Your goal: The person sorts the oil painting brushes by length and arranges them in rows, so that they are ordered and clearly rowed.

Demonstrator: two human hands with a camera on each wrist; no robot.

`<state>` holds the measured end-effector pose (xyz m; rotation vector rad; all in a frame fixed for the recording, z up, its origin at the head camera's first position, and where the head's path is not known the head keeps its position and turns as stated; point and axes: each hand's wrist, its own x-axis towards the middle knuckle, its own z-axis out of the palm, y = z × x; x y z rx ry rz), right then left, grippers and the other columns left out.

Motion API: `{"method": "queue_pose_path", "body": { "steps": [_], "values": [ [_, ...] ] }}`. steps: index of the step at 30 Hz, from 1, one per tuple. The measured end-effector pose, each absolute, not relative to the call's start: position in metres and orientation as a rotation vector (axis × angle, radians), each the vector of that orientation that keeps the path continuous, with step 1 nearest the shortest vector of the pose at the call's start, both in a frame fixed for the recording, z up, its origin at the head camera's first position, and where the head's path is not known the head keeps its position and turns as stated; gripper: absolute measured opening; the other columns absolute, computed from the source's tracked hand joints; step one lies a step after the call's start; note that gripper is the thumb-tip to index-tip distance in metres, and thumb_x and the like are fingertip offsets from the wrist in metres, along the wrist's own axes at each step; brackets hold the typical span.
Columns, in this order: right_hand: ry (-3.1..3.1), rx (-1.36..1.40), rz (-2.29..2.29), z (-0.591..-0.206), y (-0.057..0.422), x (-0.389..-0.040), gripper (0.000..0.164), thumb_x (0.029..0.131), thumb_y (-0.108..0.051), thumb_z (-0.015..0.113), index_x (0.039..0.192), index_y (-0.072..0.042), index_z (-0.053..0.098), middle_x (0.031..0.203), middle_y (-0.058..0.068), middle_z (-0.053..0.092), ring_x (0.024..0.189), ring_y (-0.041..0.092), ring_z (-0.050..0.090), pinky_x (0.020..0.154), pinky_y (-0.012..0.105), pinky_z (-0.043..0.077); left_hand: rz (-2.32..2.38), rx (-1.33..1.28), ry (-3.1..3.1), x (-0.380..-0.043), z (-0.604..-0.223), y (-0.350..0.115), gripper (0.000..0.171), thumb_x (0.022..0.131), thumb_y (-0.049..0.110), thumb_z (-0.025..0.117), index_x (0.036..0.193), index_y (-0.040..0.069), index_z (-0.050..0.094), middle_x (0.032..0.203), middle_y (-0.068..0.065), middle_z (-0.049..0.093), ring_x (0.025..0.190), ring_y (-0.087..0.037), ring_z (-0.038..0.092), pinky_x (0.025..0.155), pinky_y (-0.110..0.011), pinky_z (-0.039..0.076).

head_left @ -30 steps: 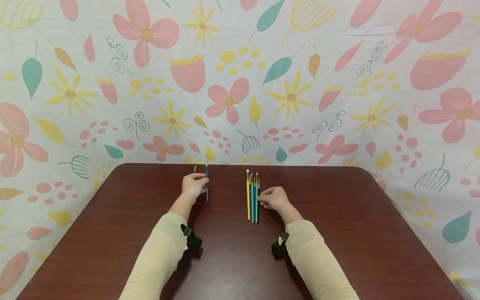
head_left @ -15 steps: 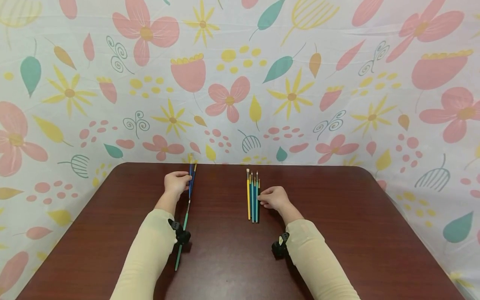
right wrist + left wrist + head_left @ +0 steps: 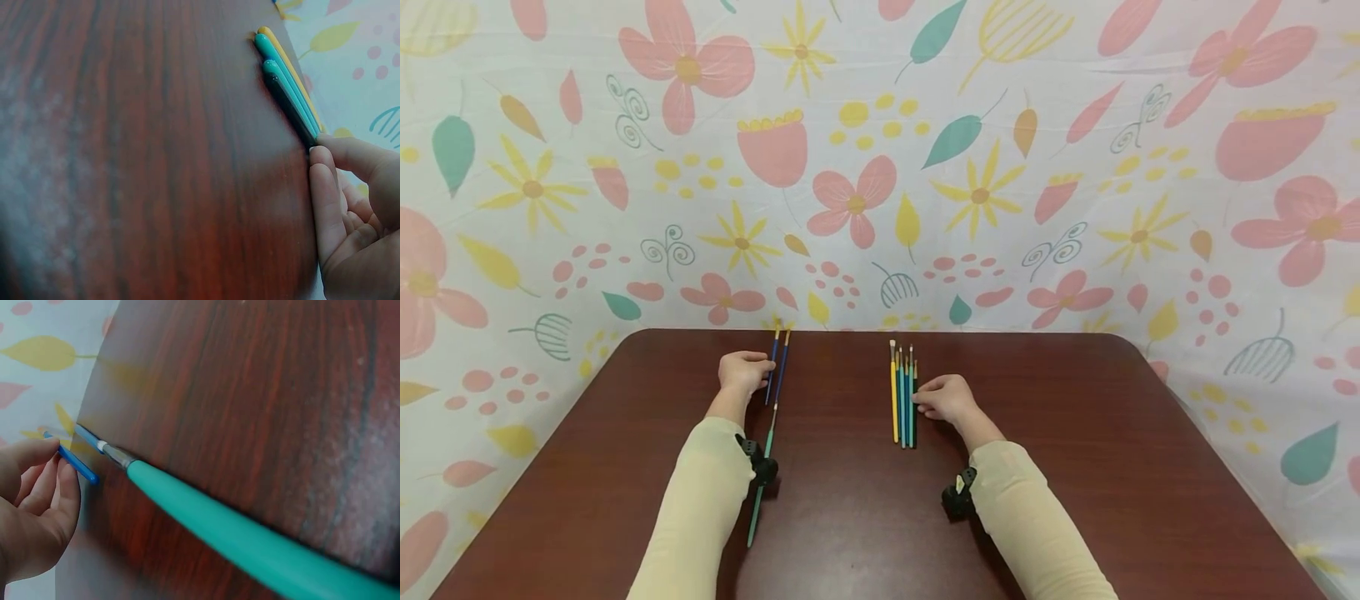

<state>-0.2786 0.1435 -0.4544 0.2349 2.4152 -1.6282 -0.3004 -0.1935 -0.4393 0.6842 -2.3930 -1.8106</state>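
In the head view my left hand (image 3: 741,372) pinches a slim blue paintbrush (image 3: 769,390) between thumb and fingers, near the table's far edge. Close on its right lies a second blue paintbrush (image 3: 782,365). A green paintbrush (image 3: 206,519) stretches toward me from that one's lower end, partly hidden by the wrist camera in the head view. My right hand (image 3: 951,397) pinches the black paintbrush (image 3: 289,106) at the right side of a row. Beside the black one lie several teal paintbrushes (image 3: 903,417) and a yellow paintbrush (image 3: 894,404), all roughly parallel.
The dark brown table (image 3: 850,517) ends against a flower-print cloth (image 3: 865,125) hanging behind it. Bare tabletop shows between the two groups of brushes. Black wrist cameras sit on both sleeves.
My left hand has moved left with the blue brush, past the other blue brush to its left side. The green brush has come out from behind the left arm. My right hand has stayed put.
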Motion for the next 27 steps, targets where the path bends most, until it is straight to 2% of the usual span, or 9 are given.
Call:
{"method": "queue_pose_path", "body": {
  "steps": [8, 13, 20, 27],
  "values": [
    [2.419, 0.241, -1.628, -0.4553, 0.1423, -0.2783, 0.022, 0.082, -0.010, 0.072, 0.098, 0.005, 0.069, 0.089, 0.013, 0.067, 0.062, 0.011, 0.063, 0.064, 0.030, 0.058, -1.715, 0.704, -2.449, -0.3054, -0.4476, -0.1951, 0.031, 0.085, 0.009, 0.069, 0.115, 0.001, 0.066, 0.114, -0.022, 0.064, 0.082, -0.022, 0.067, 0.075, -0.033, 0.057],
    [2.416, 0.238, -1.627, -0.4544, 0.1434, -0.2787, 0.022, 0.082, -0.009, 0.072, 0.098, 0.006, 0.068, 0.087, 0.013, 0.067, 0.062, 0.011, 0.063, 0.063, 0.029, 0.058, -1.670, 0.708, -2.463, -0.3058, -0.4462, -0.1921, 0.030, 0.084, 0.010, 0.070, 0.112, 0.001, 0.067, 0.113, -0.022, 0.064, 0.079, -0.023, 0.067, 0.076, -0.036, 0.057],
    [2.414, 0.231, -1.628, -0.4528, 0.1442, -0.2788, 0.022, 0.082, -0.009, 0.072, 0.098, 0.006, 0.068, 0.082, 0.011, 0.067, 0.061, 0.011, 0.062, 0.062, 0.028, 0.058, -1.638, 0.714, -2.465, -0.3063, -0.4477, -0.1912, 0.028, 0.084, 0.012, 0.071, 0.110, 0.003, 0.068, 0.109, -0.021, 0.066, 0.074, -0.020, 0.066, 0.072, -0.034, 0.057],
    [2.409, 0.229, -1.626, -0.4532, 0.1443, -0.2781, 0.022, 0.083, -0.010, 0.072, 0.098, 0.006, 0.068, 0.082, 0.011, 0.067, 0.061, 0.011, 0.062, 0.062, 0.028, 0.058, -1.629, 0.703, -2.473, -0.3060, -0.4505, -0.1908, 0.028, 0.084, 0.012, 0.071, 0.110, 0.003, 0.068, 0.108, -0.021, 0.066, 0.077, -0.023, 0.067, 0.074, -0.036, 0.057]
  ]
}}
